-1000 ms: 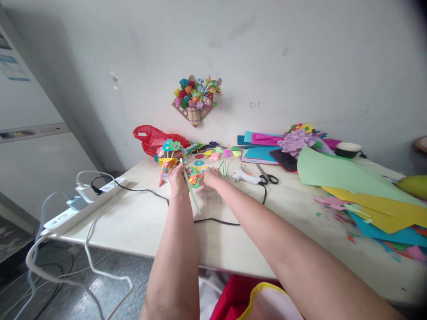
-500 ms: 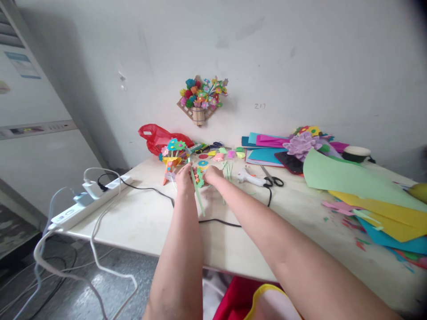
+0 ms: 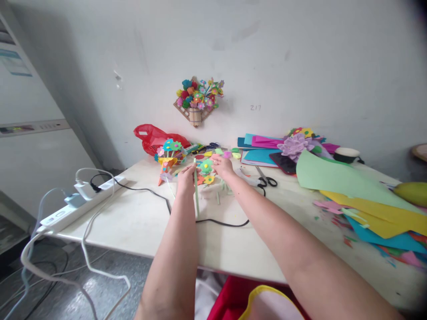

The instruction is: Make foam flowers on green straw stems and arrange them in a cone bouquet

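My left hand (image 3: 187,176) is closed on a long pale green strip (image 3: 196,195), which hangs down toward the tabletop. To its right, my right hand (image 3: 223,167) has its fingers pressed together beside the pink pieces; whether anything is in them is too small to tell. Between both hands lies a green foam flower (image 3: 206,166) with a yellow centre, and a yellow flower (image 3: 209,179) sits just below it. More pale green strips (image 3: 218,198) lie below my right hand. An orange cone of foam flowers (image 3: 167,165) stands left of my left hand.
A white glue gun (image 3: 247,177) and scissors (image 3: 266,178) lie to the right, with a black cord (image 3: 223,222) crossing in front. Foam sheets (image 3: 353,182) cover the right side. A power strip (image 3: 83,202) lies at the left edge, a red bag (image 3: 155,138) behind.
My right hand has moved right and back, away from my left hand, uncovering the green and yellow flowers. The strip in my left hand now hangs more upright. The view has shifted slightly.
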Available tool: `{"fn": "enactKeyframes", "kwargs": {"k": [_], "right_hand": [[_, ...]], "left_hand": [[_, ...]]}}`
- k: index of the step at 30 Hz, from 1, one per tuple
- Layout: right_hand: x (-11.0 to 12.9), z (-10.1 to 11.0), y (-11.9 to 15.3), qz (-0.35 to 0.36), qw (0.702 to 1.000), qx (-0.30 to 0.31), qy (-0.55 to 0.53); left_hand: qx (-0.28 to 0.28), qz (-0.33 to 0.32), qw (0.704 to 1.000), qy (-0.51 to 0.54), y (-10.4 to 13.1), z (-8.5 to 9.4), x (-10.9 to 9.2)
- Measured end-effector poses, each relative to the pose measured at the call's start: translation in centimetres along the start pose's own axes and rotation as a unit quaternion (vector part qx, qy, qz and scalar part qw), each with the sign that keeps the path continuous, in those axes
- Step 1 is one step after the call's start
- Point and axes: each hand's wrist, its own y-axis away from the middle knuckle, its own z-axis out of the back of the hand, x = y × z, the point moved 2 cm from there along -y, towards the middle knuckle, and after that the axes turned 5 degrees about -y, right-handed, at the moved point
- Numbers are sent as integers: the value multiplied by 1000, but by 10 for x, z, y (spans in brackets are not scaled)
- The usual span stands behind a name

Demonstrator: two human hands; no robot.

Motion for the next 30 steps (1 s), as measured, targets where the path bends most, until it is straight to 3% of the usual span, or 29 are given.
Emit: {"fn": "enactKeyframes", "kwargs": {"k": [5,9,23,30], "right_hand": [[-4,21,15,-27,983,-21,-181],[-5,32,24,-53,967,-23,-246],[-11,39,20,-59,964,-100,-239],[-25,47,8,-16,969,-184,-166]], "left_hand": [[35,-2,999,-20,3,-10,4],[55,-2,998,-32,4,-14,7],[116,-10,990,-74,16,-34,12],[75,32,995,-50,21,-44,13]]}}
